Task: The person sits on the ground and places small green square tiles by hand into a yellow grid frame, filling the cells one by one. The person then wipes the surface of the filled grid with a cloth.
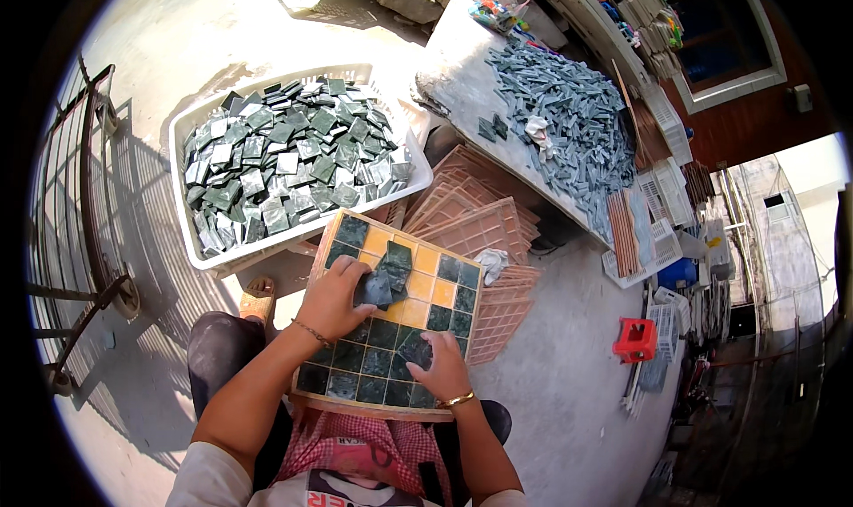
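A square grid tray (416, 312) rests on my lap, with yellow cells showing in its upper middle. Dark green stone tiles (376, 361) fill the lower rows and several cells along the sides. My left hand (330, 298) is closed at the tray's left side on a dark green tile (375, 287). More loose green tiles (395, 263) lie against that one, over the yellow cells. Over the lower right of the grid, my right hand (442, 369) pinches another dark tile (415, 350) between thumb and fingers. That tile looks slightly tilted, and its lower edge is partly hidden.
A white plastic basket (180, 207) heaped with square green tiles stands ahead on the left. Stacked reddish grid trays (480, 231) lie beyond my tray. To the right, a slab table (449, 58) bears a pile of narrow stone strips (564, 120). A metal rack (91, 187) stands far left.
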`<action>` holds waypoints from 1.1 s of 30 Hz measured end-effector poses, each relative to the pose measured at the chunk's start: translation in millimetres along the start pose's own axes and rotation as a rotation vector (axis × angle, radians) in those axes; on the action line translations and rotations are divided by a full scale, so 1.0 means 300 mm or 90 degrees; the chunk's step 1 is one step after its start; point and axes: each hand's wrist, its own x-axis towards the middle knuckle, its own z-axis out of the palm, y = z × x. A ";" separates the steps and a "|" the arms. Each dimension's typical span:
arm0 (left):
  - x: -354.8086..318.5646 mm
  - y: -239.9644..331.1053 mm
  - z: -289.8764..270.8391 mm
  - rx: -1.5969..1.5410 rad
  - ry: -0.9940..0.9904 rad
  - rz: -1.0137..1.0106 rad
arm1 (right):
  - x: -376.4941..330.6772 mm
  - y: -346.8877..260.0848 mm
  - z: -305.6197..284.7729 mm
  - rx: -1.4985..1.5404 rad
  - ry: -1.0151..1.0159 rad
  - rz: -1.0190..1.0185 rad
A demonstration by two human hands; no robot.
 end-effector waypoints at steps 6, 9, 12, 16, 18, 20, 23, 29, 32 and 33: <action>0.015 -0.007 0.005 0.008 -0.001 0.003 | 0.221 0.103 -0.046 -0.028 -0.015 -0.123; 0.022 -0.006 0.017 0.005 -0.010 0.004 | 0.237 0.121 -0.023 0.110 -0.105 -0.037; 0.020 0.004 0.040 -0.023 -0.025 0.014 | 0.229 0.103 0.012 0.115 -0.034 0.002; 0.019 0.002 0.089 -0.014 -0.061 0.065 | 0.211 0.122 0.032 0.230 0.018 0.006; 0.016 -0.001 0.114 -0.030 -0.076 0.087 | 0.209 0.132 0.023 0.254 0.025 -0.009; 0.012 0.007 0.125 -0.030 -0.086 0.102 | 0.200 0.132 0.012 0.213 0.034 -0.017; 0.019 0.006 0.134 -0.002 -0.052 0.144 | 0.183 0.108 0.042 0.090 0.063 0.049; 0.008 0.029 0.151 -0.034 -0.100 0.124 | 0.161 0.117 0.019 0.202 0.017 0.010; 0.012 0.039 0.175 -0.033 -0.086 0.196 | 0.179 0.134 0.022 0.035 0.027 -0.092; 0.009 0.037 0.186 -0.033 -0.090 0.212 | 0.180 0.127 0.026 0.055 0.034 -0.045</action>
